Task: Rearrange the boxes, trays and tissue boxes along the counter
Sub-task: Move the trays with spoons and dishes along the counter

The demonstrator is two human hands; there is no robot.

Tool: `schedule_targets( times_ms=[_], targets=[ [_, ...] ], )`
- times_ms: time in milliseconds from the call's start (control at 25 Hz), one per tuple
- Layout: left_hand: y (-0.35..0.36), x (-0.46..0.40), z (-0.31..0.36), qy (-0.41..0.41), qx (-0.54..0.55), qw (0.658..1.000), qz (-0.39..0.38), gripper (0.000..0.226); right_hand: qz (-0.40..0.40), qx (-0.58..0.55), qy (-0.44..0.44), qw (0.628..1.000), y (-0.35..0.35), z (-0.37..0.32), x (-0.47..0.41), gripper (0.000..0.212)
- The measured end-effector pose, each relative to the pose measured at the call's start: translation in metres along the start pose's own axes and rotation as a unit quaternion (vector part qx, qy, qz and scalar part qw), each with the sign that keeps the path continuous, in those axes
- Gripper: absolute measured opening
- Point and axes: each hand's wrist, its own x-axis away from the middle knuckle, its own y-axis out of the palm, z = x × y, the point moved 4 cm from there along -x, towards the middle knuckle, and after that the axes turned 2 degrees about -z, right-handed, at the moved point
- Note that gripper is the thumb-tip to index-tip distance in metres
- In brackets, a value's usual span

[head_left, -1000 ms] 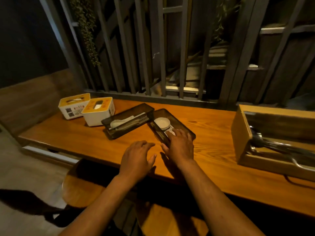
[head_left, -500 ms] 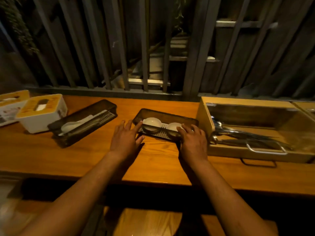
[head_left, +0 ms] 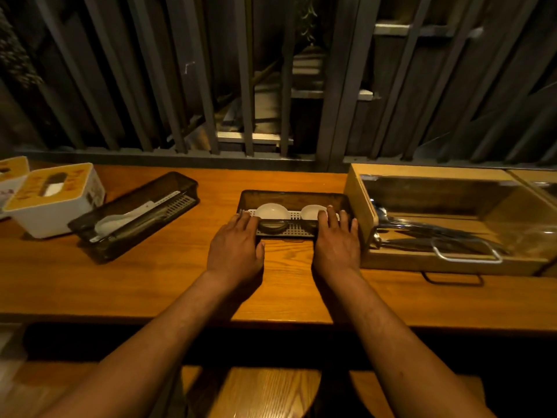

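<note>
The dark tray (head_left: 294,200) holding two white dishes (head_left: 272,211) on a white grid insert sits square to the bench (head_left: 150,282) edge, in the middle of the bench and straight ahead of me. I have both hands on its near rim: my left hand (head_left: 236,251) at the left corner, my right hand (head_left: 337,248) at the right corner. The fingers (head_left: 331,214) lie straight and slightly spread over the rim, pressing rather than gripping, which I judge suits sliding the tray flat so the dishes do not tip.

Just right of the tray, touching or nearly so, stands the wooden box (head_left: 358,203) with cutlery (head_left: 422,233) and a clear lid; it blocks any further slide rightward. To the left, well apart, a second dark tray (head_left: 135,215) lies askew with a white spoon in it. Beyond that stand two tissue boxes (head_left: 54,200) with yellow tops. Grey slats (head_left: 247,86) close off the back of the bench.
</note>
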Motion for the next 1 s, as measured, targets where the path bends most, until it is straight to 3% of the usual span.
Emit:
schedule_targets(
  times_ms=[240, 400, 600, 760, 840, 1000],
  targets=[
    [-0.004, 0.001, -0.009, 0.016, -0.008, 0.999, -0.048, 0.062, -0.021, -0.024, -0.011, 0.999, -0.002, 0.002, -0.003, 0.083],
    [-0.018, 0.016, -0.037, -0.018, 0.014, 0.998, -0.061, 0.064, -0.037, -0.068, 0.022, 0.997, -0.013, -0.005, -0.002, 0.078],
    [-0.067, 0.031, -0.152, -0.089, -0.055, 0.993, 0.058, 0.064, 0.035, -0.141, -0.024, 0.989, -0.03, -0.101, 0.003, 0.061],
    [-0.075, 0.024, -0.233, -0.157, -0.106, 0.981, -0.041, 0.064, 0.01, -0.182, -0.065, 0.981, -0.028, -0.189, 0.008, 0.053],
    [-0.067, 0.027, -0.251, -0.134, -0.093, 0.984, -0.077, 0.059, -0.006, -0.176, -0.074, 0.982, -0.022, -0.223, 0.011, 0.052],
    [-0.066, 0.034, -0.26, -0.061, -0.066, 0.995, -0.05, 0.051, -0.022, -0.182, -0.041, 0.982, -0.009, -0.255, 0.011, 0.051]
  ],
)
